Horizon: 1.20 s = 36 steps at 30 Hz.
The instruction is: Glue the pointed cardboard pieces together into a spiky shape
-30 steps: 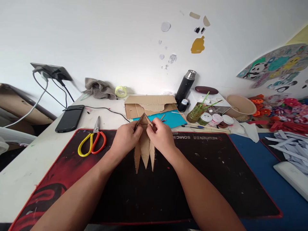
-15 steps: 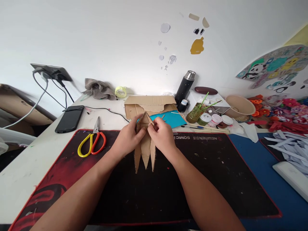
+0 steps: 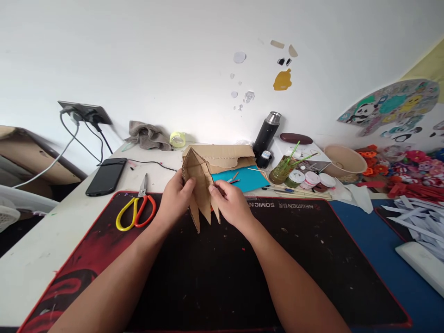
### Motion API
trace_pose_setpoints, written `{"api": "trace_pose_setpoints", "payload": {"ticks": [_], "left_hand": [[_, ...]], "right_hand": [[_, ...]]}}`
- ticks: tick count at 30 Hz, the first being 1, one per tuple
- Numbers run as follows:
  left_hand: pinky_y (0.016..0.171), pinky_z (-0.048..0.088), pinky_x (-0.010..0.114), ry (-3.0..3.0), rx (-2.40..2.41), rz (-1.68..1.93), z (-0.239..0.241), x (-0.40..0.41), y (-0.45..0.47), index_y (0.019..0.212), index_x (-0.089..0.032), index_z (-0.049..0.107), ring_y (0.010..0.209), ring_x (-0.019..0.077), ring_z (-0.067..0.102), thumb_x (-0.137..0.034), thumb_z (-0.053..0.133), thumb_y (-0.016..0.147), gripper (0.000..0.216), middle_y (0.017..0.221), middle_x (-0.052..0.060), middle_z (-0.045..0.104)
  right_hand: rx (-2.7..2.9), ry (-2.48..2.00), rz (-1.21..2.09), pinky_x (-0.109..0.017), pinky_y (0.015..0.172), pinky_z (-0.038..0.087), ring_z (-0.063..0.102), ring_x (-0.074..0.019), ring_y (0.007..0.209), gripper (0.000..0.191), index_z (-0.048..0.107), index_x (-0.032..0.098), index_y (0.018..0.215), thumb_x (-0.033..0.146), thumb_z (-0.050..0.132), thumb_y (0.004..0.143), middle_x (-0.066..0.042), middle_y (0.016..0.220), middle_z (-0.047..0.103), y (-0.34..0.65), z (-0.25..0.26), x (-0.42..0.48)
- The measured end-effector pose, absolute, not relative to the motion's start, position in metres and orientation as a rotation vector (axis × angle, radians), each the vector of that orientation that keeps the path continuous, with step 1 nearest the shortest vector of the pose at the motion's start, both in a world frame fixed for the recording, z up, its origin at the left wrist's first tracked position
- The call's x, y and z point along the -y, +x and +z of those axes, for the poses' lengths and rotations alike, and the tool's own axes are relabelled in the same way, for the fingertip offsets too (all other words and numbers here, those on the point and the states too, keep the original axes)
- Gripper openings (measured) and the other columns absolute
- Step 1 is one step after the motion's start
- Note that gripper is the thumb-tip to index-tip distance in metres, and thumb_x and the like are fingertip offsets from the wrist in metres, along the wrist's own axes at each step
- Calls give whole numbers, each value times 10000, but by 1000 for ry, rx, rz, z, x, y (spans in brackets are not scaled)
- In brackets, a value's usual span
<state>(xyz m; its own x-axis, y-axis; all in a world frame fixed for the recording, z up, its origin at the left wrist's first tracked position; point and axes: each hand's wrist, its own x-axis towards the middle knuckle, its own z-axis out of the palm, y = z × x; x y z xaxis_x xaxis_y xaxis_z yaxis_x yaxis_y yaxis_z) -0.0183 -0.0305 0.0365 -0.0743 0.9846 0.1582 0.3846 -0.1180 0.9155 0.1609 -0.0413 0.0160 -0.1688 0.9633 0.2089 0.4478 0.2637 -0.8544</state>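
Both my hands hold a brown cardboard piece [image 3: 199, 187] with pointed spikes at its lower end, raised a little above the black and red desk mat [image 3: 222, 277]. My left hand [image 3: 175, 199] grips its left side with closed fingers. My right hand [image 3: 231, 203] pinches its right edge. The spikes point down toward the mat.
Yellow and orange scissors [image 3: 136, 210] lie left of my hands. A black phone [image 3: 106, 175] on a cable lies further left. Behind are a cardboard box [image 3: 222, 155], teal sheet [image 3: 244, 178], black flask [image 3: 265, 134], paint jars [image 3: 305, 178], a paper bowl [image 3: 345, 159] and paper strips [image 3: 416, 212].
The cardboard piece has been lifted and turned so its broad face tilts left. My hands moved up with it. The camera view tipped slightly down.
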Motion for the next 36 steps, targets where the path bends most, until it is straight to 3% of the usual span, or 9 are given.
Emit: {"api": "trace_pose_setpoints", "payload": {"ticks": [4, 8, 14, 20, 26, 29, 31, 33, 36], "left_hand": [[935, 516, 389, 1530, -1515, 1253, 29, 30, -15, 1072, -196, 616, 1036, 278, 668, -380, 516, 929, 254, 1079, 77, 740], [1023, 492, 395, 1501, -1414, 1332, 24, 30, -13, 1178, -188, 618, 1144, 280, 651, -416, 526, 953, 333, 1203, 96, 721], [974, 492, 365, 1517, -1489, 1388, 24, 33, -9, 1135, -188, 624, 1074, 259, 640, -397, 505, 975, 288, 1119, 77, 703], [1007, 499, 368, 1501, -1484, 1408, 24, 32, -7, 1160, -193, 615, 1116, 262, 651, -387, 500, 979, 289, 1166, 81, 718], [948, 568, 345, 1312, -1368, 1494, 26, 22, -23, 1170, -217, 627, 1134, 265, 688, -476, 576, 933, 355, 1175, 65, 744], [792, 601, 313, 1022, -1439, 1662, 28, 12, -35, 1028, -245, 576, 975, 234, 713, -500, 599, 887, 293, 1027, 31, 725], [746, 602, 307, 879, -1453, 1741, 31, 7, -41, 936, -259, 526, 920, 221, 707, -479, 629, 846, 260, 942, 9, 697], [768, 609, 311, 800, -1404, 1817, 35, 4, -46, 899, -265, 506, 939, 218, 703, -432, 656, 815, 240, 907, -5, 682], [845, 613, 316, 723, -1271, 1928, 42, 3, -51, 910, -252, 528, 980, 199, 686, -345, 687, 804, 213, 926, -18, 685]], "right_hand": [[1856, -1337, 639, -300, 586, 288, 476, -155, 587, 311, 585, 229, 760, 346, 525, 1042, 21, 635, 571, 156, 18, 45], [1883, -1354, 546, -303, 591, 282, 470, -157, 580, 306, 576, 231, 765, 345, 515, 1042, 15, 629, 575, 153, 19, 48], [1864, -1343, 506, -312, 590, 270, 436, -156, 567, 303, 531, 235, 744, 328, 497, 1029, 16, 616, 541, 149, 18, 50], [1833, -1369, 545, -311, 571, 269, 444, -156, 553, 294, 570, 236, 757, 343, 511, 1024, 22, 601, 533, 146, 18, 51], [1676, -1213, 812, -283, 616, 390, 571, -168, 664, 367, 695, 229, 898, 517, 524, 1045, 3, 714, 613, 161, 28, 46], [1563, -1252, 845, -289, 593, 397, 539, -164, 607, 441, 727, 220, 1014, 588, 488, 1056, 21, 656, 551, 176, 32, 39], [1622, -1319, 793, -289, 596, 395, 536, -164, 622, 400, 741, 222, 1048, 581, 566, 1024, 23, 678, 560, 184, 35, 37], [1734, -1402, 742, -288, 628, 412, 574, -168, 680, 357, 744, 233, 1132, 545, 646, 989, 13, 762, 615, 189, 39, 37], [1949, -1503, 655, -294, 634, 397, 606, -185, 733, 342, 750, 239, 1092, 550, 709, 954, -9, 828, 659, 190, 45, 42]]}}
